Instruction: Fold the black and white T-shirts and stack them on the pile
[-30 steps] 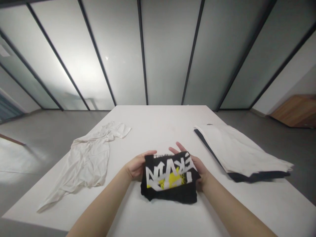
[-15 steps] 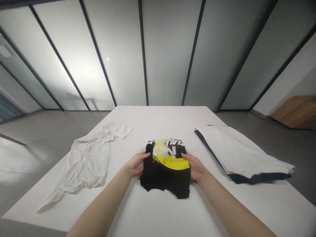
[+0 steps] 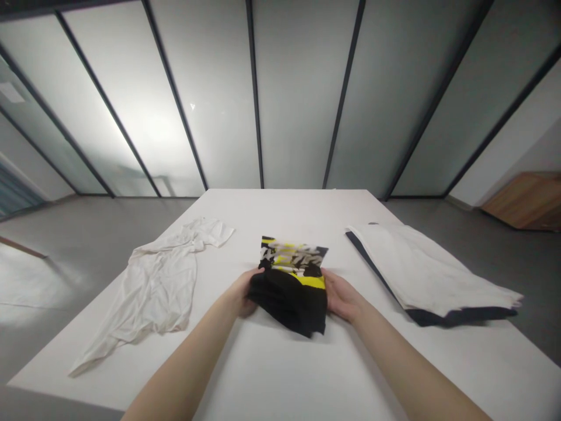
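Taking the dark tee-like thing as the clock's centre: it's a black folded piece of soft cloth with a white-and-yellow print [image 3: 291, 301], sitting mid-width over the near half of a smooth white worktop [image 3: 287, 213]. The printed part at 12 is creased into bands, while the plain black flap at 6 sags into a rounded fold and goes blurry along its lower edge. Can't tell if its underside touches the worktop.

Left hand [image 3: 246, 294] has its 9 o'clock side pinched, right hand [image 3: 344, 296] grips the 3 o'clock side, thumbs near the top.

Over at 9 there's a thin, wrinkly white cloth garment [image 3: 164, 283], lying limp with a long tail trailing toward 8, its outer side right by the worktop's left edge. At 3 there's a flatter, smoother white folded cloth [image 3: 421, 263] on top of a dark navy cloth layer [image 3: 462, 317], pretty ragged at its near corner and covering part of the right edge.

Bare white surface runs between the held cloth and each neighbour, and from 12 up to the straight far edge.
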`<state>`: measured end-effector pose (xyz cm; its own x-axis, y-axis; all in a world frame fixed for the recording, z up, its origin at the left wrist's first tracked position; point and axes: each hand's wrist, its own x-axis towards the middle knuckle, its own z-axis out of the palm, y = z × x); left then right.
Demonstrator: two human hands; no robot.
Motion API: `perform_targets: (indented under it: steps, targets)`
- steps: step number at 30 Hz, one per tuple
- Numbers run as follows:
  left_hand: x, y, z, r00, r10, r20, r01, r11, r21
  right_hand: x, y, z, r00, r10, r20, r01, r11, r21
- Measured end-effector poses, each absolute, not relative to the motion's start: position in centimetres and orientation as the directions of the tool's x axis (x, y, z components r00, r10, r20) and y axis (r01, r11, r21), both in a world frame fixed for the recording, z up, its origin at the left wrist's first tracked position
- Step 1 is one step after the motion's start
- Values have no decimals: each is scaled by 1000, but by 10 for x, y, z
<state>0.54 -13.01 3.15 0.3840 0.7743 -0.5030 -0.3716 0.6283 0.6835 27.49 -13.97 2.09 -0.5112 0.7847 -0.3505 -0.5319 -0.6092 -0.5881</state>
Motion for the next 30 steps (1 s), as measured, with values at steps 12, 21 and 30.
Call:
perform_targets:
  steps: [12,21,30]
  targets:
    - [-5,-128,25,353,831,-429,-326,540,776,270,-150,16,-306,868,-391,-485,-495,-720]
    - [-1,-146,24,597,683,-420,-167,618,768,283,-152,9,-450,729,-516,-345,-675,-652]
    - [14,-135,14,190,906,-379,-249,418,874,291,-141,5,-336,797,-502,-379,-602,-702]
